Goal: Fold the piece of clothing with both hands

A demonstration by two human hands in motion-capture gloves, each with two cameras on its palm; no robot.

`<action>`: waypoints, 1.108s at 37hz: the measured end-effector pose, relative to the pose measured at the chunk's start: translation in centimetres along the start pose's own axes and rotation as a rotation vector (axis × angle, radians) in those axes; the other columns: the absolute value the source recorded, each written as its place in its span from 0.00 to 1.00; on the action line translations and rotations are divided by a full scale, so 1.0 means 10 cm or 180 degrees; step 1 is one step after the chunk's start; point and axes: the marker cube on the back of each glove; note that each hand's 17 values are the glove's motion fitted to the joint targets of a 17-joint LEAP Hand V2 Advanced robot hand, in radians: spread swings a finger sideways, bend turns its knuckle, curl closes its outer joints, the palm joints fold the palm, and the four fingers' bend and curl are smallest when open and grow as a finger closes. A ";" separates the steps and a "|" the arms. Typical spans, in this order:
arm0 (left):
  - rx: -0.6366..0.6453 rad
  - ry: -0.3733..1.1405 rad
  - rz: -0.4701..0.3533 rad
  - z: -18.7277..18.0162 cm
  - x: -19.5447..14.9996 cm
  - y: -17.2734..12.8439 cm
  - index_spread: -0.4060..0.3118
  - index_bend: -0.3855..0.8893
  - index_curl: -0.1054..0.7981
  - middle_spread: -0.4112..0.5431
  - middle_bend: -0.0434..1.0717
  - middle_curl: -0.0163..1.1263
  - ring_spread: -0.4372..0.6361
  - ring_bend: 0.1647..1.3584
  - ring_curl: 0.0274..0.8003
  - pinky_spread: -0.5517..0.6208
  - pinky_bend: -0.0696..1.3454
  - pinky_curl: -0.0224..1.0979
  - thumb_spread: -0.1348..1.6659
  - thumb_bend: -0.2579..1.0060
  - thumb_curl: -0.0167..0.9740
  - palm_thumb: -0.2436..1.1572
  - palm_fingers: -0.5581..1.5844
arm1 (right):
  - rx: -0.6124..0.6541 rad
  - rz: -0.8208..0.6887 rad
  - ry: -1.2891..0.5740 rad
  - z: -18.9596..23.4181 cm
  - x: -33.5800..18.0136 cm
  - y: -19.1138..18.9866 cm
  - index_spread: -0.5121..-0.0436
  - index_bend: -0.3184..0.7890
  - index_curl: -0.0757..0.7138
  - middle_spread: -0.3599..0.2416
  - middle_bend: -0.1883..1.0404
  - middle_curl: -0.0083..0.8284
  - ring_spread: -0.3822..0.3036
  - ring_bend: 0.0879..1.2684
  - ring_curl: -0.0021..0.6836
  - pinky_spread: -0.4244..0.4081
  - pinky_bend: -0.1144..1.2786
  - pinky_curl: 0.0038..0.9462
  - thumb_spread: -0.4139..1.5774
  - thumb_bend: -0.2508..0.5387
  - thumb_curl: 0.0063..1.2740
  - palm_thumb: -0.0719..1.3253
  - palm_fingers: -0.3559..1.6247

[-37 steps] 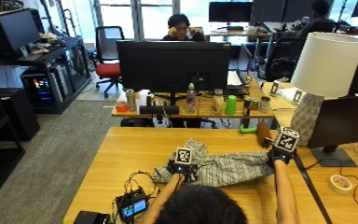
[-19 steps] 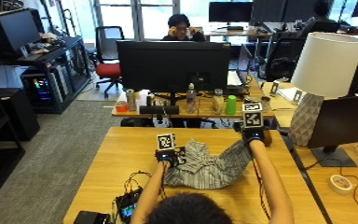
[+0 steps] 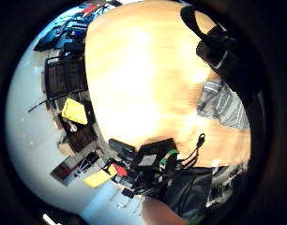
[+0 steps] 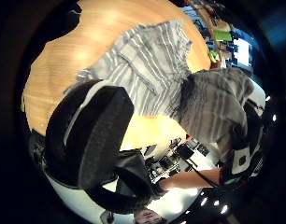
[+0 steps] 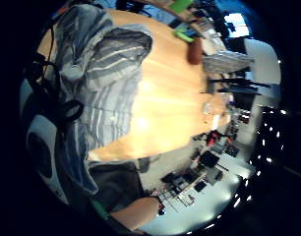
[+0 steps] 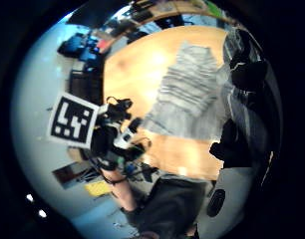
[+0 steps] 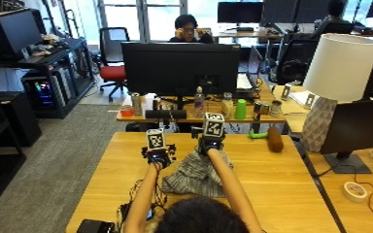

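1. Garment (image 7: 193, 175): grey striped piece of clothing, partly lifted off the wooden bench (image 7: 277, 194). Lower part lies bunched on the bench, roughly mid-width, nearer the person's edge than the far edge. Upper part rises toward the hands.
2. Handling (judgement): thin woven cloth, light, fully limp, no stiffness. Sags and bunches wherever unsupported. Not fragile, not slippery on wood. Best hold pts: corners or a hem, one per hand, spread apart so the panel hangs flat.
3. Right hand (image 7: 210, 144): raised above the bench, toward the far edge. Garment hangs from it; right palm views show striped cloth (image 5: 99, 64) draped close against the palm. Fingers appear curled on the cloth, gripping its top edge.
4. Left hand (image 7: 157, 155): raised beside the garment's left side, lower than the right hand. Thumb side palm view shows the cloth (image 4: 152, 65) spread on the bench below the palm, w/ the thumb (image 4: 94, 140) in front. Contact w/ the cloth not resolvable; finger state cannot be told.
5. Relation: garment sits between and below both hands, hung mainly from the right.
6. Surroundings: cabled device (image 7: 135, 213) at the near-left corner of the bench; monitor (image 7: 180, 68), bottles and lamp (image 7: 338, 87) on the desks beyond the far edge, well apart from the garment.
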 end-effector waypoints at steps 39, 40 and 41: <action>0.0272 -0.0149 0.0161 -0.30 -0.05 -0.42 0.41 0.43 0.55 0.41 0.18 0.29 0.43 0.29 0.37 0.56 0.28 0.32 0.89 0.24 0.24 0.35 0.53 | 0.1358 -0.0643 -0.0498 -1.02 0.87 0.00 0.54 0.36 0.29 0.48 0.41 0.56 0.40 0.38 0.59 0.39 0.51 0.38 0.79 0.30 0.37 0.73 0.67; 0.0248 -0.0156 0.0179 -0.30 -0.02 -0.44 0.41 0.43 0.55 0.41 0.18 0.29 0.43 0.29 0.37 0.56 0.28 0.32 0.88 0.24 0.24 0.35 0.53 | 0.1344 -0.0602 -0.0507 -1.00 0.91 -0.05 0.54 0.36 0.29 0.48 0.41 0.56 0.40 0.38 0.59 0.39 0.51 0.38 0.80 0.30 0.37 0.73 0.67; 0.0227 -0.0162 0.0195 -0.30 0.01 -0.46 0.41 0.43 0.55 0.40 0.18 0.29 0.43 0.29 0.38 0.56 0.28 0.32 0.88 0.24 0.24 0.35 0.53 | 0.1330 -0.0564 -0.0518 -0.99 0.96 -0.10 0.54 0.36 0.29 0.48 0.41 0.56 0.40 0.38 0.59 0.39 0.51 0.38 0.80 0.30 0.37 0.73 0.67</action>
